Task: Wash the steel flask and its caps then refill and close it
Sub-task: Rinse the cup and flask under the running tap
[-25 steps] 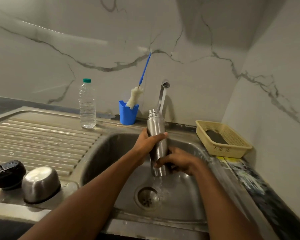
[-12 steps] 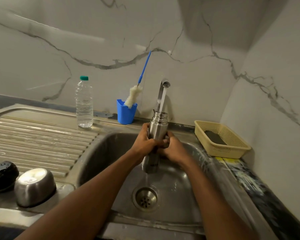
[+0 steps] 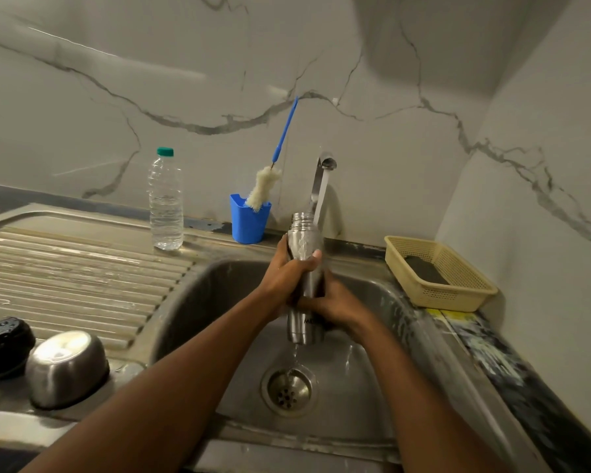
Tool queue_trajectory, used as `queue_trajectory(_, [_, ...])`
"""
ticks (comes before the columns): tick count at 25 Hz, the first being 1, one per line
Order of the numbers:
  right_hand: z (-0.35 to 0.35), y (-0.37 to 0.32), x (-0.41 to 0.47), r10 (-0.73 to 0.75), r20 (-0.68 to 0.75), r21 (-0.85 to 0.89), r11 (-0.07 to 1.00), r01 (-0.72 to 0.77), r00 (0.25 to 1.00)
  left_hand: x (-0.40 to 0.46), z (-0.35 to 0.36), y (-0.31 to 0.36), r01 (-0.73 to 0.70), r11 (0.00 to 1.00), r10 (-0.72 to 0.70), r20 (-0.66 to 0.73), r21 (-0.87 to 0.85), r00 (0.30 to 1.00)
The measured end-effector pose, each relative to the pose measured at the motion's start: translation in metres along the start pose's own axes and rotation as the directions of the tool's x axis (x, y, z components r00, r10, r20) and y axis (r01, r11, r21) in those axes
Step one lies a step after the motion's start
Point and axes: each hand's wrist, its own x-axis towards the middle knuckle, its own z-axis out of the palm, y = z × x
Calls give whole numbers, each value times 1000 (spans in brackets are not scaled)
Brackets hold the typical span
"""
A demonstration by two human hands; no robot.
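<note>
The steel flask [image 3: 303, 245] stands upright and uncapped over the sink basin [image 3: 365, 380], under the running tap [image 3: 323, 175]. My left hand [image 3: 289, 271] grips its upper body. My right hand [image 3: 335, 303] wraps the lower body from the right. Water drips off the flask's base toward the drain [image 3: 289, 387]. The steel outer cap [image 3: 67, 367] sits upside down on the drainboard's front left, and the black inner cap [image 3: 4, 343] lies just left of it.
A clear plastic water bottle [image 3: 165, 203] stands at the back of the ribbed drainboard [image 3: 82, 268]. A blue cup [image 3: 249, 221] holds a bottle brush [image 3: 265, 186]. A yellow basket [image 3: 437, 273] with a dark scrub pad sits right of the sink.
The flask came in under the tap stream and straightened. My right hand climbed from the base to mid-body and has now slid down a little; my left hand stays on the upper part.
</note>
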Motion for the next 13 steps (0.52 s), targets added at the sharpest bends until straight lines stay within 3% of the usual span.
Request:
queue_trajectory(5, [-15, 4, -8, 65, 19, 24, 998, -65, 998, -2, 12, 5, -53, 996, 42, 143, 71, 989])
queue_trajectory(9, [-24, 1, -8, 86, 157, -51, 996, -78, 984, -2, 10, 10, -12, 998, 15, -52, 56, 999])
queue_trajectory(13, [-31, -3, -10, 92, 190, -176, 983, -58, 977, 3, -3, 21, 82, 978, -121, -200, -192, 972])
